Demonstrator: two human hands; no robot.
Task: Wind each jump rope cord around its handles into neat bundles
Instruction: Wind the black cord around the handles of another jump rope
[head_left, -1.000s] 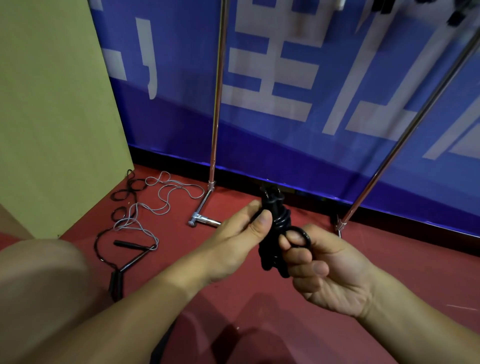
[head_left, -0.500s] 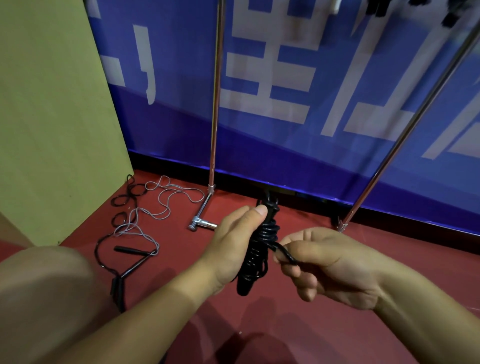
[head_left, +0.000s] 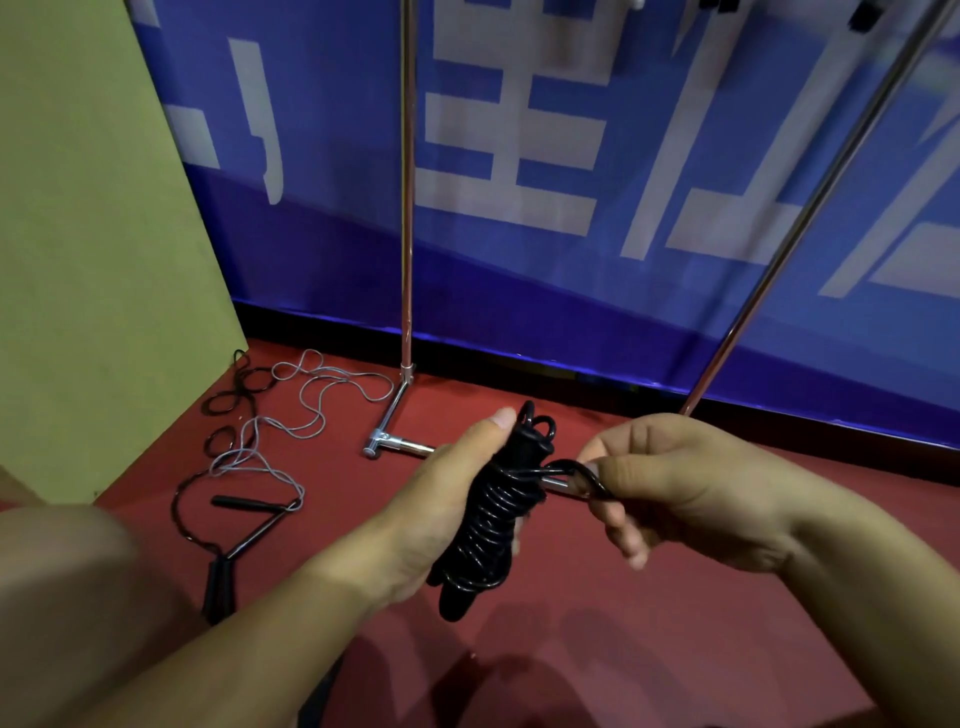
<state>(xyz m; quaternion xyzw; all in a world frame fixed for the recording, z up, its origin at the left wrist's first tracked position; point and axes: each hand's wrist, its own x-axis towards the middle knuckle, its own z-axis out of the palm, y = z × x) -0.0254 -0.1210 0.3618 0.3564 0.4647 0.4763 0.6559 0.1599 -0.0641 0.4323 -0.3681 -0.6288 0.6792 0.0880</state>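
A black jump rope bundle (head_left: 493, 514) stands upright in front of me, its glossy cord coiled many times around the two handles. My left hand (head_left: 441, 499) grips the bundle from the left, thumb up along its top. My right hand (head_left: 660, 488) pinches a short black loop of cord (head_left: 576, 470) that sticks out to the right of the bundle's upper part. On the red floor at the left lie loose ropes: a grey cord (head_left: 306, 410) and a black cord (head_left: 234, 395) tangled together, with black handles (head_left: 244, 501) near them.
A metal stand foot (head_left: 395, 441) and upright pole (head_left: 408, 182) rise behind the hands; a second slanted pole (head_left: 810, 218) stands at the right. A blue banner (head_left: 571, 208) covers the back wall, a green panel (head_left: 93, 234) the left. My knee (head_left: 67, 597) fills the lower left.
My right hand has drawn the loop of cord out to the right of the bundle. The bundle has dropped lower in my left hand's grip and stands more upright.
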